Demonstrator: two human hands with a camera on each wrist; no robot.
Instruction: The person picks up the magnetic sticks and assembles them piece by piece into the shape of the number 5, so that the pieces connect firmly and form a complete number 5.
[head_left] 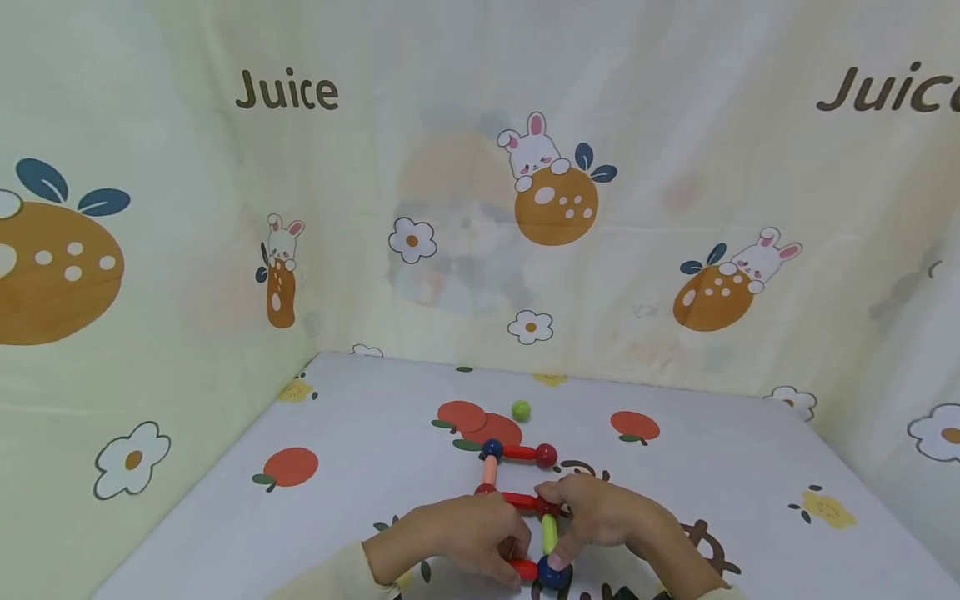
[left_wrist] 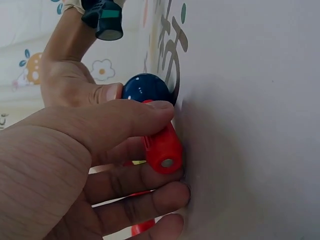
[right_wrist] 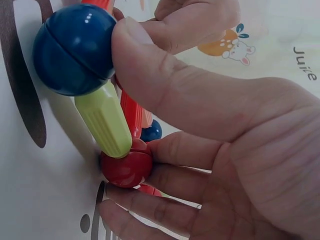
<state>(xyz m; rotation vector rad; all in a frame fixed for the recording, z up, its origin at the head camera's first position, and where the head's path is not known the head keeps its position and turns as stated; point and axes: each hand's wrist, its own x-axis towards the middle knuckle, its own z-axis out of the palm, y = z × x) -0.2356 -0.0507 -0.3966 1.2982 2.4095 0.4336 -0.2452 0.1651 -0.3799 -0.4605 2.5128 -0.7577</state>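
A figure of magnetic rods and balls lies on the table. My left hand (head_left: 483, 533) pinches a red magnetic rod (left_wrist: 164, 145) between thumb and fingers; its near end shows a metal disc, and its other end meets a blue ball (head_left: 553, 573). The thumb of my right hand (head_left: 600, 512) presses that blue ball, while its fingers touch a red ball (right_wrist: 127, 167). Between these two balls runs a yellow-green rod (right_wrist: 104, 120). Another red rod (head_left: 519, 501) leads left to a red ball (head_left: 486, 489), partly hidden by the left hand.
Farther back in the figure are a pink rod (head_left: 490, 472), a blue ball (head_left: 492, 449), a red rod (head_left: 519, 452) and a red ball (head_left: 547, 455). A loose green ball (head_left: 521, 410) lies behind them. A printed curtain (head_left: 450, 333) borders the patterned tabletop (head_left: 360, 433).
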